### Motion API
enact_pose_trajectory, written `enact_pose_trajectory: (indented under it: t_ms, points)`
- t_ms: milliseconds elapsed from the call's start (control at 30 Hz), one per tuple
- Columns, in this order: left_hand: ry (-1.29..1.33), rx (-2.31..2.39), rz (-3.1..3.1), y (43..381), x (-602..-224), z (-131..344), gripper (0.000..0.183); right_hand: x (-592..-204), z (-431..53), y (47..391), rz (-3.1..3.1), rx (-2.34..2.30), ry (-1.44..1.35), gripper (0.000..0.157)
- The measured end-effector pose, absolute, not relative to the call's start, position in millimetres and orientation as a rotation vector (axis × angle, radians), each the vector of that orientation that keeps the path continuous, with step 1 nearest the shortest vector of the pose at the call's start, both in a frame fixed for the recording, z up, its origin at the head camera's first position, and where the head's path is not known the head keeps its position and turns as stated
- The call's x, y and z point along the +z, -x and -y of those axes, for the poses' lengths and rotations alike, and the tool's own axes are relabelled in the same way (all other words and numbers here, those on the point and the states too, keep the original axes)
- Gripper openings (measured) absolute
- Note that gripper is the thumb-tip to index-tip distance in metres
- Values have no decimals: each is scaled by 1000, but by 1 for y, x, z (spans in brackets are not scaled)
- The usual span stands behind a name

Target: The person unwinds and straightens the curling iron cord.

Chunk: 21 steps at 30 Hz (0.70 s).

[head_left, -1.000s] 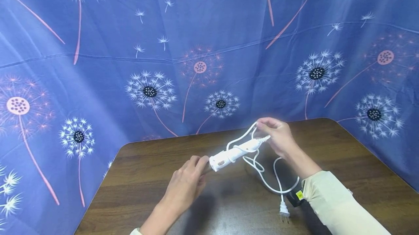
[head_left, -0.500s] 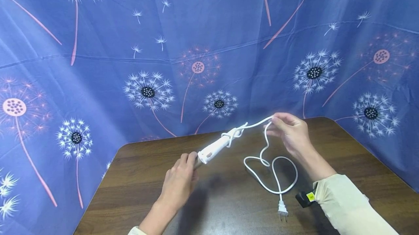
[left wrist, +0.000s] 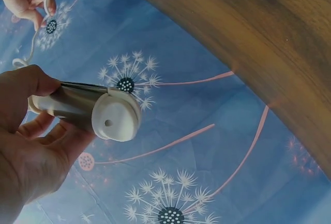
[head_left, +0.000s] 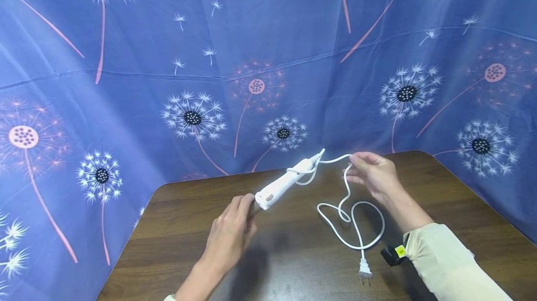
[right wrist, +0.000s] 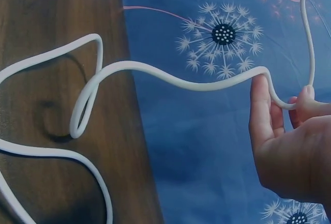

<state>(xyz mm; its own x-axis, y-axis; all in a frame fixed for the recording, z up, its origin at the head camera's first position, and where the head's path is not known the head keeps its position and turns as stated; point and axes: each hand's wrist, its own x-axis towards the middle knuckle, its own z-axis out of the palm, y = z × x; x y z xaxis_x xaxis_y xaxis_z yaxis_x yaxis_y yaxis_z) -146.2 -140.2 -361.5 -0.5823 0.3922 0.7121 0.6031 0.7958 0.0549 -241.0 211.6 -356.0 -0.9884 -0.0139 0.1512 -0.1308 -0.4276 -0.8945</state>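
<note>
In the head view my left hand grips the metal barrel of a curling iron. Its white handle tilts up and to the right, above the table. The left wrist view shows the barrel between thumb and fingers, with a white round end cap facing the camera. White power cord loops loosely round the handle's far end. My right hand pinches this cord between thumb and fingers, to the right of the handle. From there the cord drops in curves to the table.
The two-pin plug lies on the brown wooden table, near a loop of cord. A black device with a yellow label sits at my right cuff. Blue dandelion-print cloth hangs behind the table.
My right hand has moved right, away from the handle, drawing cord with it. Fewer turns of cord now wrap the handle. My left hand has shifted slightly left, still gripping the curling iron.
</note>
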Motion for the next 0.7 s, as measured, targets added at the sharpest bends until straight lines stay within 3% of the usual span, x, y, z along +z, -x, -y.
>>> enact_pose_trajectory:
  t_ms: [333,700]
  points:
    - [915,-309,2223,147,-368,143,56,-338,-211,247,1510,2599,-234,12]
    - [855,-199,2288,154,-373,149,57,-322,-216,245,1118,2538,-319,8]
